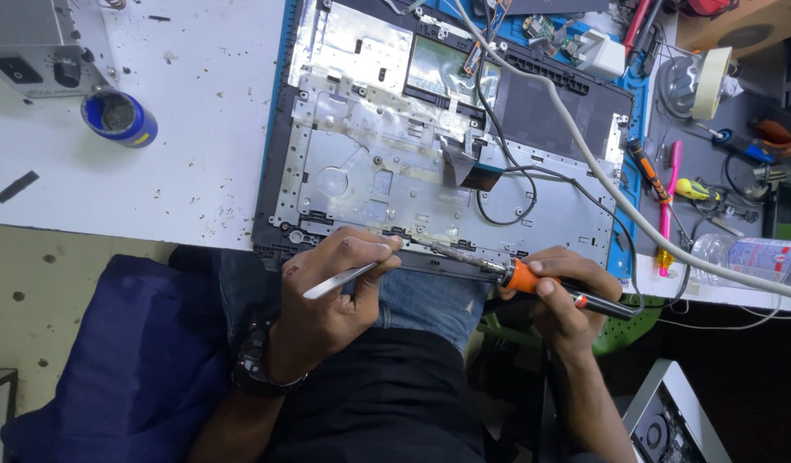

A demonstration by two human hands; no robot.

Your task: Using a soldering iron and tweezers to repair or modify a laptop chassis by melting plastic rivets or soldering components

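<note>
An opened laptop base (395, 171) with a bare silver metal plate lies upside down on the white workbench (189, 146). My left hand (331, 287) pinches steel tweezers (339, 279), their tips at the base's near edge. My right hand (562, 291) grips a soldering iron (532, 279) by its orange and black handle; the metal tip points left along the same near edge, close to the tweezers. A black watch sits on my left wrist.
A blue tin (119, 117) and a grey metal box (35, 47) stand at the left. Screwdrivers, a pink tool (670, 184), a tape roll (708, 81) and a plastic bottle (751, 257) crowd the right. A thick grey cable (601, 176) crosses the laptop.
</note>
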